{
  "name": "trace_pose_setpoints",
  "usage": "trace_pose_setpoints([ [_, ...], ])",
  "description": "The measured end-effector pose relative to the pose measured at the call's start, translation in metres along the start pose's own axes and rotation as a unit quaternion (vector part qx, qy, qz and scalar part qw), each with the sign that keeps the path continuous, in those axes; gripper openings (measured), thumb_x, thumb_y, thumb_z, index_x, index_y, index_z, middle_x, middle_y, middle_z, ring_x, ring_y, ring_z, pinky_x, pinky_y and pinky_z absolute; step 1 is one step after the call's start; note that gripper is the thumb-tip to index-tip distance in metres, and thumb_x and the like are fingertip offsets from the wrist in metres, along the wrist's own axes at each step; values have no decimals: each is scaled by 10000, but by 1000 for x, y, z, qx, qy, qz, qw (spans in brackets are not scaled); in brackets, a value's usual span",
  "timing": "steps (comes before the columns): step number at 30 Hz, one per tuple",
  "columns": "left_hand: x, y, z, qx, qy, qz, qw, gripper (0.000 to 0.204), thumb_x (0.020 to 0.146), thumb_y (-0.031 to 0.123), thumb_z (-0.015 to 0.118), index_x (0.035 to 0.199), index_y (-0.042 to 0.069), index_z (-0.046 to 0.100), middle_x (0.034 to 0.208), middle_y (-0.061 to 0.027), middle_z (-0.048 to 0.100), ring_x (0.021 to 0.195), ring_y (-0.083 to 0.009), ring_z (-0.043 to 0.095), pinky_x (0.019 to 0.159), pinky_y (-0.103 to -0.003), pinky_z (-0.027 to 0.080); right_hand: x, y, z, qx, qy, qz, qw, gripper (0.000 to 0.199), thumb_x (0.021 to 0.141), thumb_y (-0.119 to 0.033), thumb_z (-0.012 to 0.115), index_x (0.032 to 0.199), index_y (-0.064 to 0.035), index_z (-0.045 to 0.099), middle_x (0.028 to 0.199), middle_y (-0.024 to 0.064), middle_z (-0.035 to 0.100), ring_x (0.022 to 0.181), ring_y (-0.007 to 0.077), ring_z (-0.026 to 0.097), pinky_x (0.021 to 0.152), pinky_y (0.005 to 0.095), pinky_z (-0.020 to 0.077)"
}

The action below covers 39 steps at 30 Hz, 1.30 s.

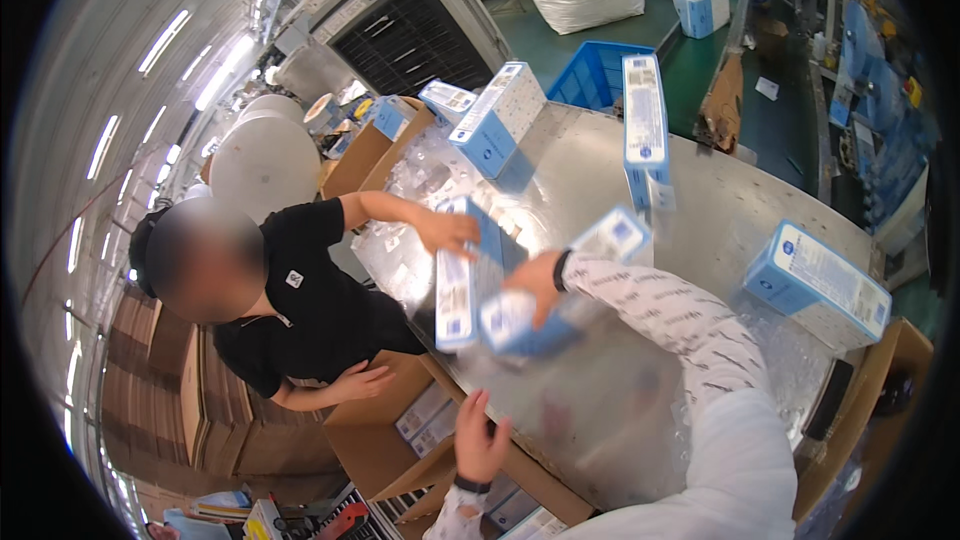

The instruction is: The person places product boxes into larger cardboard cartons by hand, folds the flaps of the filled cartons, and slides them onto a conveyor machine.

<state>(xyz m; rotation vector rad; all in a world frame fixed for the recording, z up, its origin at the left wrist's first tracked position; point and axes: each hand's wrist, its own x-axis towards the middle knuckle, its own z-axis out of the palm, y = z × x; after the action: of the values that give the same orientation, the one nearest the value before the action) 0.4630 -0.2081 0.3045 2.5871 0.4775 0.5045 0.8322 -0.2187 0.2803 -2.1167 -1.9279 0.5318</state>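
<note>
My right hand [537, 287], in a patterned white sleeve with a dark band at the wrist, grips a blue-and-white box [530, 330] from above. That box is blurred and tilted over the metal table [590, 430]. Right beside it stands another blue-and-white box [456, 300], with a co-worker's hand [447, 232] on its top. My left hand [480, 443] is empty, its fingers apart, over the edge of an open cardboard carton [550, 485] at the table's near side. Boxes lie inside this carton.
The co-worker [300, 290] in black stands at the left, next to another open carton [380, 440]. More boxes stand on the table: one upright box [646, 120] at the back, one box [818, 285] at the right. A blue crate [590, 75] sits beyond the far edge.
</note>
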Motion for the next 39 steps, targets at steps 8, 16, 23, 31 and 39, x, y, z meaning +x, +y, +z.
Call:
trace_pose_setpoints([
  [8,127,70,85,155,-175,-33,972,901,696,335,728,1422,72,265,1282,-319,355,1164,-464,382,981,-523,303,-129,81,-40,-36,121,414,902,658,697,-689,580,1191,-254,603,1509,79,220,1377,448,78,967,719,214],
  [16,52,77,-53,-36,90,131,987,1011,556,100,796,1394,7,238,1190,-231,421,1089,-390,447,936,-454,365,-224,-113,59,-92,12,52,994,802,687,-509,705,1382,-268,385,1388,231,343,1290,480,288,987,573,346],
  [23,-86,24,-183,-275,299,-46,912,822,653,210,729,1337,8,320,1204,-222,460,1077,-383,482,924,-464,399,-155,-164,57,-201,-18,-111,973,940,535,-202,722,1382,-349,342,986,87,528,1026,297,509,990,611,236],
  [31,-323,-122,-264,-328,387,-100,856,581,853,367,568,1285,2,434,1234,-170,524,1086,-317,534,937,-455,435,-287,-154,52,704,455,-64,542,626,797,-410,591,1292,-54,450,1250,130,524,1157,306,510,978,435,409],
  [39,-266,-66,-63,17,-77,-5,997,822,608,197,763,1325,32,398,1208,-240,450,1109,-430,431,963,-479,334,-257,-328,147,747,504,-56,431,665,851,-504,482,1350,-72,399,1317,148,485,1177,342,489,1008,510,376],
])
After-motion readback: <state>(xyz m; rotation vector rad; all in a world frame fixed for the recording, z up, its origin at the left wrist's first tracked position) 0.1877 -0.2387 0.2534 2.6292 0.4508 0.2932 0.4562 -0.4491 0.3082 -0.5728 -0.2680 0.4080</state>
